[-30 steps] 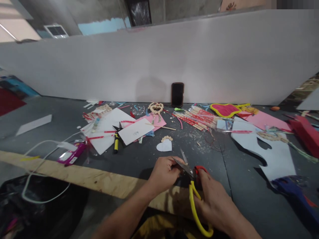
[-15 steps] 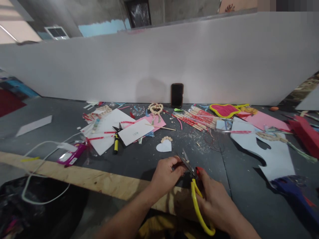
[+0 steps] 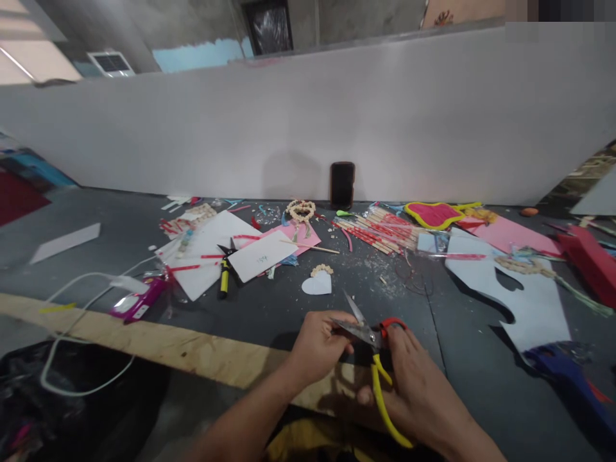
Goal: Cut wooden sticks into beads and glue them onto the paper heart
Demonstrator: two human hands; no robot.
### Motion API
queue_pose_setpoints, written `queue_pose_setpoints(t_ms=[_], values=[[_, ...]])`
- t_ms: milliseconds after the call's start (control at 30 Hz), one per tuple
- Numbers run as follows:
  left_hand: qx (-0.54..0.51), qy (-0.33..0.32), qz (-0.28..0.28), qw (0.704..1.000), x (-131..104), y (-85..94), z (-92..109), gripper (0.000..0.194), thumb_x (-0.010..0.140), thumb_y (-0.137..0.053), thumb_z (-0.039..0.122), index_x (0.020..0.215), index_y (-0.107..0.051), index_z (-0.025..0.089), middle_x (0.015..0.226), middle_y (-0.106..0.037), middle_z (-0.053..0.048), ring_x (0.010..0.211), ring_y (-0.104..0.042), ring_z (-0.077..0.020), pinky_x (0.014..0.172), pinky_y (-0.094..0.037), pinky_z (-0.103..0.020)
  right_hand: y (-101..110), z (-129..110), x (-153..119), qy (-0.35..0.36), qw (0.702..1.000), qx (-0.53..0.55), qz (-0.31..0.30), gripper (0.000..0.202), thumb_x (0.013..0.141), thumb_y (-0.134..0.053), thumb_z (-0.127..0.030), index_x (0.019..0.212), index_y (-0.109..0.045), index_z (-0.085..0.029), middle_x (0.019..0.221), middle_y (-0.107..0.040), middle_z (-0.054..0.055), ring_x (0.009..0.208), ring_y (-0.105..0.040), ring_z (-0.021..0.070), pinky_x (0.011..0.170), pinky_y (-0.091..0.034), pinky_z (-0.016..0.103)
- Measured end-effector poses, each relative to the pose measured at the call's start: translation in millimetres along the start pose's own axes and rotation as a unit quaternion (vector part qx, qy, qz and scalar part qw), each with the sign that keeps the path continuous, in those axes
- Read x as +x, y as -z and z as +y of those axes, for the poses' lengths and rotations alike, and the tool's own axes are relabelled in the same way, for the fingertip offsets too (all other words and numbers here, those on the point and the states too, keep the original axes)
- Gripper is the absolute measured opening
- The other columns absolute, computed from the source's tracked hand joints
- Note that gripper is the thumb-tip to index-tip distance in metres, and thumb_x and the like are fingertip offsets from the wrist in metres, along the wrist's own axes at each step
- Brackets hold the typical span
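Ok, R hand (image 3: pixel 416 375) clamped on scissors (image 3: pixel 373 338), blades (image 3: pixel 355 330) spread at L hand (image 3: pixel 315 343), pinched tog., contents unclear.

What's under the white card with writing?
Pink paper sticks out past its far edge, and blue scraps show at its right edge. Anything fully beneath the white card is covered.

A pale grey board (image 3: pixel 192 135) stands upright along the back edge of the dark grey desk (image 3: pixel 120 221), catching a soft shadow (image 3: pixel 291 174) near its middle. Raw plywood (image 3: pixel 202 350) lines the desk's front edge, with grey floor (image 3: pixel 192 399) below. Above the board rises a bare concrete wall (image 3: pixel 192 22) bearing a light-blue patch (image 3: pixel 202 55) and a dark, plastic-covered opening (image 3: pixel 268 25).
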State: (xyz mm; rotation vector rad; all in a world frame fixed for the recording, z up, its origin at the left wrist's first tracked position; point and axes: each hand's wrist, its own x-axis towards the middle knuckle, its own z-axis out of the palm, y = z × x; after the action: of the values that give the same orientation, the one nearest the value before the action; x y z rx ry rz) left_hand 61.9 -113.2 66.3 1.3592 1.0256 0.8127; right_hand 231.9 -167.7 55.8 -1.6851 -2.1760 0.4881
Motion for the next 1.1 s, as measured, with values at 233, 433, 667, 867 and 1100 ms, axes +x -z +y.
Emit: queue_pose_setpoints(t_ms=[233,433,667,867,1100], values=[[0.035,0.025,-0.024,0.999,0,6.1,11,0.018,0.063,-0.048,0.008,0.059,-0.065,0.013,0.044,-0.053,0.003,0.044,-0.047,-0.0082,0.045,-0.034,-0.017,5,2,2,0.042,0.999,-0.019,-0.016,0.054,0.062,-0.064,-0.041,0.103,-0.045,-0.013,0.104,-0.052,0.017,0.096,-0.048,0.0286,0.083,-0.041,0.045],[0.024,0.029,-0.016,0.999,1,4.2,12,0.016,0.066,-0.049,0.011,0.062,-0.065,0.013,0.047,-0.054,0.003,0.045,-0.049,-0.0083,0.045,-0.034,-0.017,-4,7,3,0.007,0.998,-0.062,0.028,0.038,0.076,-0.050,-0.033,0.106,-0.047,-0.010,0.095,-0.058,0.014,0.091,-0.052,0.0265,0.083,-0.041,0.043],[0.028,0.031,0.041,0.998,2,-3.8,8,0.015,0.069,-0.052,0.015,0.070,-0.067,0.012,0.060,-0.064,-0.002,0.048,-0.054,-0.0096,0.046,-0.040,-0.017,-2,3,5,-0.033,0.997,-0.066,-0.013,0.035,0.075,-0.045,-0.025,0.106,-0.049,-0.010,0.093,-0.061,0.014,0.084,-0.057,0.0258,0.072,-0.044,0.037],[0.062,0.009,0.062,0.996,3,-5.0,1,0.014,0.070,-0.054,0.016,0.072,-0.068,0.014,0.065,-0.066,-0.001,0.052,-0.057,-0.0103,0.049,-0.043,-0.017,-4,8,5,-0.032,0.997,-0.065,-0.003,0.034,0.073,-0.046,-0.022,0.106,-0.050,-0.014,0.090,-0.064,0.011,0.081,-0.059,0.0231,0.069,-0.044,0.033],[0.077,-0.028,0.091,0.992,2,-4.9,-3,0.017,0.070,-0.050,0.012,0.069,-0.068,0.014,0.061,-0.065,0.000,0.053,-0.058,-0.0110,0.050,-0.043,-0.017,-6,14,7,-0.006,0.997,-0.070,0.044,0.039,0.077,-0.049,-0.036,0.106,-0.050,-0.011,0.097,-0.061,0.015,0.093,-0.056,0.0273,0.080,-0.044,0.040]])
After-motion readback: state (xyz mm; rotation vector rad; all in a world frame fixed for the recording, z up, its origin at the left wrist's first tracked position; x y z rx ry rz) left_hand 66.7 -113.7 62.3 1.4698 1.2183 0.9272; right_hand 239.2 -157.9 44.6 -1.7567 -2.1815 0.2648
